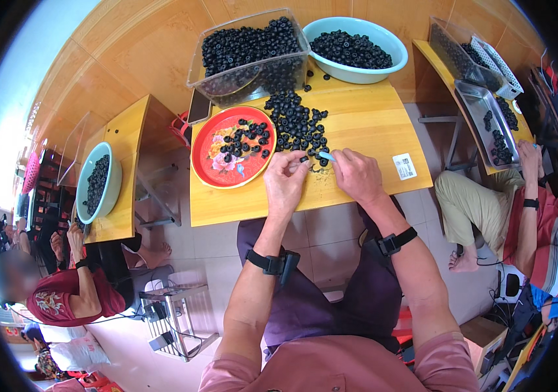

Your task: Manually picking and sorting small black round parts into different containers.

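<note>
Dark berries heaped beside red tray; left hand pinching one, right hand gripping a small tool.

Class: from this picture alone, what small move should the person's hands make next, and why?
Probably bring the pale blue tool in the right hand against the dark round piece pinched by the left hand. The two almost meet, beside the loose pile and red tray.
</note>
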Tool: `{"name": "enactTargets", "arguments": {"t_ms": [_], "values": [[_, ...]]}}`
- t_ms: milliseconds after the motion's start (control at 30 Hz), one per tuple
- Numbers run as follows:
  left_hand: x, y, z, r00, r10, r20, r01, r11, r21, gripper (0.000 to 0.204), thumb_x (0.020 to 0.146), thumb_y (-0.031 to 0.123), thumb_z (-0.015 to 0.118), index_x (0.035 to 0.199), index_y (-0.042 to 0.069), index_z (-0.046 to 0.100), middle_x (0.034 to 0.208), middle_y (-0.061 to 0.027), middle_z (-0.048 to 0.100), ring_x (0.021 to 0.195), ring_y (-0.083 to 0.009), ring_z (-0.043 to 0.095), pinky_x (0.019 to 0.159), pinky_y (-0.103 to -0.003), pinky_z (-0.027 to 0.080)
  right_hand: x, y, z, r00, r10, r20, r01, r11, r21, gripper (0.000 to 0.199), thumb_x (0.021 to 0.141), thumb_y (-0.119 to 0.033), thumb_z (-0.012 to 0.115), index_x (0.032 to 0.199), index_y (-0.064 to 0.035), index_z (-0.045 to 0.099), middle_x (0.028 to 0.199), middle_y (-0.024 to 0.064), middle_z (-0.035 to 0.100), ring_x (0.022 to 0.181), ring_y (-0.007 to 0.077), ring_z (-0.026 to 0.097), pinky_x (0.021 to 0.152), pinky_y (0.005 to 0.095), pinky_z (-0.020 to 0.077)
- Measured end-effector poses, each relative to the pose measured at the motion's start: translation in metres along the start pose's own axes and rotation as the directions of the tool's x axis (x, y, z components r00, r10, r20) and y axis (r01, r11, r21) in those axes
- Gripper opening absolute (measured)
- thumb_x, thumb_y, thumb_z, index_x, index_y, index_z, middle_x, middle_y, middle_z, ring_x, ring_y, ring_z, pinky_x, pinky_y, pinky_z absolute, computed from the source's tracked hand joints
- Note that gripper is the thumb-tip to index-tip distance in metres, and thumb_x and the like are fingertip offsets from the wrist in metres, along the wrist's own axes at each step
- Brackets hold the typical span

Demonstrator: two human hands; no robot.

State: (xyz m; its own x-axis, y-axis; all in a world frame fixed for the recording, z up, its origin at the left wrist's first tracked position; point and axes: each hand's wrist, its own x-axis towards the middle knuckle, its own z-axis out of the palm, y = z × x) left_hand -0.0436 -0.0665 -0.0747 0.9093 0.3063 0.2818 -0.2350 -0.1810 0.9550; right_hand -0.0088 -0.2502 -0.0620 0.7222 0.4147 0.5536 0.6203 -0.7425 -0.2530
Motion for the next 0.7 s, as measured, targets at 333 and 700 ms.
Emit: {"name": "enactTargets", "arguments": {"t_ms": [333,700], "values": [[0.031,0.02,-0.05,0.947,0.297,-0.119,-0.218,0.872,0.438,0.017,0.081,-0.002,0.078,0.096,0.003,0.074,0.086,-0.0087,0.064,0.075,-0.0199,0.064,0.068,-0.032,0.054,-0.001,0.005,0.005,0.995,0.091,-0.048,-0.091,0.996,0.007,0.009,0.092,-0.015,0.065,0.09,-0.0069,0.062,0.076,0.0099,0.063,0.071,0.031,0.068,0.059,0.044,0.0542],[0.012,0.031,0.002,0.958,0.176,0.227,-0.283,0.72,0.634,0.025,0.08,0.023,0.084,0.089,0.002,0.074,0.089,-0.0148,0.067,0.086,-0.0325,0.065,0.078,-0.043,0.054,0.0,0.007,0.005,0.982,0.147,-0.116,-0.152,0.988,-0.03,0.009,0.092,-0.014,0.065,0.09,-0.0075,0.06,0.077,0.0095,0.064,0.072,0.0298,0.069,0.059,0.0439,0.0547]]}}
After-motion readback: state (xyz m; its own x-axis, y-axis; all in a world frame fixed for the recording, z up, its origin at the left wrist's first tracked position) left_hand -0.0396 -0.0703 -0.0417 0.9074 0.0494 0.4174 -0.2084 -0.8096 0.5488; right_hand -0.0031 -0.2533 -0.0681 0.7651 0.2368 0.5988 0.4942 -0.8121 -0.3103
